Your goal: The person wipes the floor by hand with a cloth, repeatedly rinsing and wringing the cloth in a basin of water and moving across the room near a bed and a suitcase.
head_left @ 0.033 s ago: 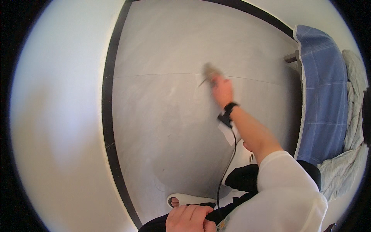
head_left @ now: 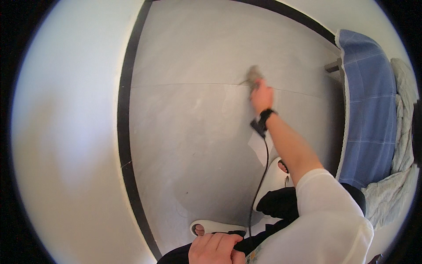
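Two hands show, well apart from each other. At the far left rises a pale wall, and along its foot runs a black skirting strip that curves down toward the lower edge. Right of that lies the grey floor, with a thin joint line crossing it about a third of the way down. At the bottom, near the middle, the left hand rests curled on dark trousers over the knee, holding nothing that can be seen. Just above it a white slipper shows its toe end, and a second white slipper lies further right beside the other leg. The right arm, in a white sleeve pushed above the elbow, reaches forward over the floor. A black wrist strap sits on it, and a thin black cable trails from the strap back toward the body. The right hand is closed on a small greyish cloth, pressed to the floor right at the joint line; the cloth is blurred, so it may be a sponge instead. At the far right hangs a blue checked blanket, with pale crumpled bedding beyond it.
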A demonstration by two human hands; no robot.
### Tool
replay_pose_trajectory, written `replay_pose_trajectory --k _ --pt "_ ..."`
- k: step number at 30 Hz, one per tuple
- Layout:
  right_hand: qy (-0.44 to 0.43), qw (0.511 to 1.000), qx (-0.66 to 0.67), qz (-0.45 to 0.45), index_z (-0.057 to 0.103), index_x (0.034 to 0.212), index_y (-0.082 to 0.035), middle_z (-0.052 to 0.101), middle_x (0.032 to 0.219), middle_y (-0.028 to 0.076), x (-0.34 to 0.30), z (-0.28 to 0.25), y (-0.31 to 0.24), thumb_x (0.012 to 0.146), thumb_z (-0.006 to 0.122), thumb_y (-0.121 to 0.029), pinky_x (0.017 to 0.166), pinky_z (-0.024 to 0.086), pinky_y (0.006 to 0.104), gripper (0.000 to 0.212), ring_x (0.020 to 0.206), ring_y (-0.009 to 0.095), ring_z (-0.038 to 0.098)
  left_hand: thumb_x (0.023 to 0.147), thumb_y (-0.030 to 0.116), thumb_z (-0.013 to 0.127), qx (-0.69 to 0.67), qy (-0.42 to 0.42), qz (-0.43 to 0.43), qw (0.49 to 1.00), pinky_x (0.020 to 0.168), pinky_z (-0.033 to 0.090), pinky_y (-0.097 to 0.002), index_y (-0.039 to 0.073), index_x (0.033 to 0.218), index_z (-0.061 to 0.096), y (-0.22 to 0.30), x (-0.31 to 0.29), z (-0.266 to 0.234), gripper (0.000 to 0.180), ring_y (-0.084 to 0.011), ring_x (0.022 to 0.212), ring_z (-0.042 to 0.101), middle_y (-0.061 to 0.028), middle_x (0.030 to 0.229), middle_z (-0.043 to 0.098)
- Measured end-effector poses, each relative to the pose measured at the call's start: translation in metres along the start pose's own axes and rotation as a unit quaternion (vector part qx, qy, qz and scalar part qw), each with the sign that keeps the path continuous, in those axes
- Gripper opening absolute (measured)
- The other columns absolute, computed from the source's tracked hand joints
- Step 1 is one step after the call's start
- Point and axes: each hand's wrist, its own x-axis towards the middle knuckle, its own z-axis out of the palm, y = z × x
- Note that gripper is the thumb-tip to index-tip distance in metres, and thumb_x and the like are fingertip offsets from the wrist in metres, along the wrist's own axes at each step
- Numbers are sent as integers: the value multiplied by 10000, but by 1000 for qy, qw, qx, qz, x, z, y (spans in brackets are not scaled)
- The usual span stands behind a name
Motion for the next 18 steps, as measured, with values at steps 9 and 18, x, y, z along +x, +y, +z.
replay_pose_trajectory --k 9,18 --pt "50 963 248 89 550 1233 -49 592 1186 290 42 72 -124 970 514 -390 949 485 499 432 1099 455 583 717 90 644 11 -11 57 998 735 483 -450 64 912 658 -3 2 -1 197 -343 781 599 -124 827 624" --pt "-400 855 183 -276 538 1292 25 603 1252 308 -218 147 -176 973 512 -537 960 479 502 647 1147 468 583 720 149 676 17 17 77 997 733 467 -449 62 901 626 6 -13 15 207 -333 789 591 -123 819 582"
